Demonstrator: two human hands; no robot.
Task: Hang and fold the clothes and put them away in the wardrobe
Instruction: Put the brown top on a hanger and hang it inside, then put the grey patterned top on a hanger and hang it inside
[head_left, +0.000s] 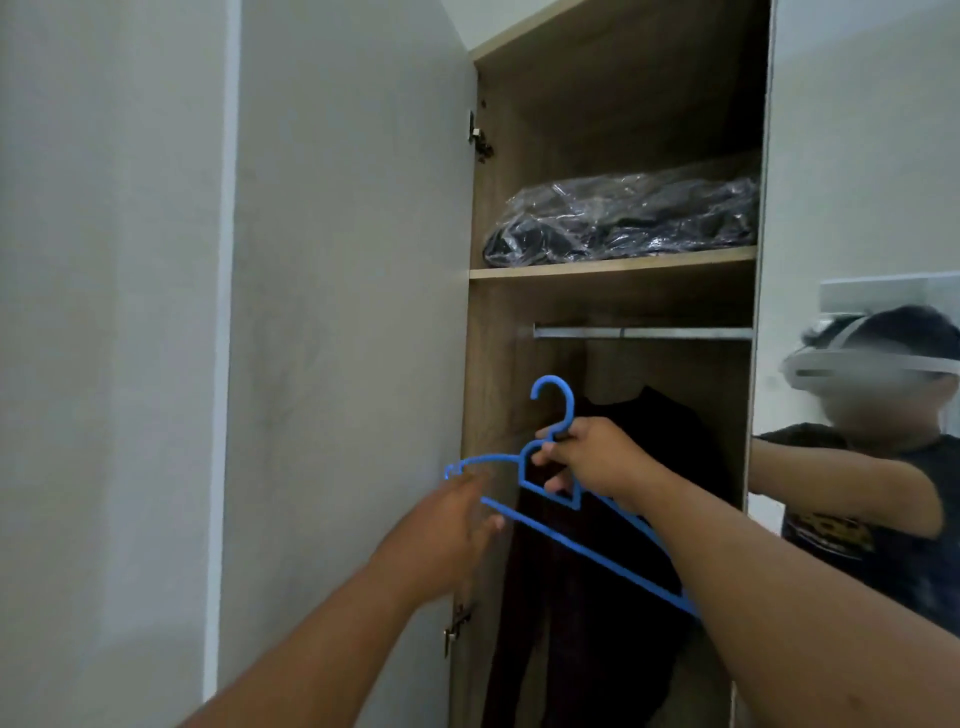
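My right hand (595, 457) grips an empty blue plastic hanger (558, 543) by its neck, just under the hook, in front of the open wardrobe (602, 114). The hanger is tilted, its right end low behind my right forearm. My left hand (452, 519) reaches toward the hanger's left tip with fingers apart, close to it and blurred; I cannot tell whether it touches. Above them a metal rail (644, 332) spans the compartment. A dark garment (613, 597) hangs below the rail, behind the hanger.
A wooden shelf (613, 266) above the rail carries dark clothing wrapped in clear plastic (623, 221). The wardrobe's white door (343, 312) stands open at left. A mirrored door (862, 234) at right reflects the person wearing the camera.
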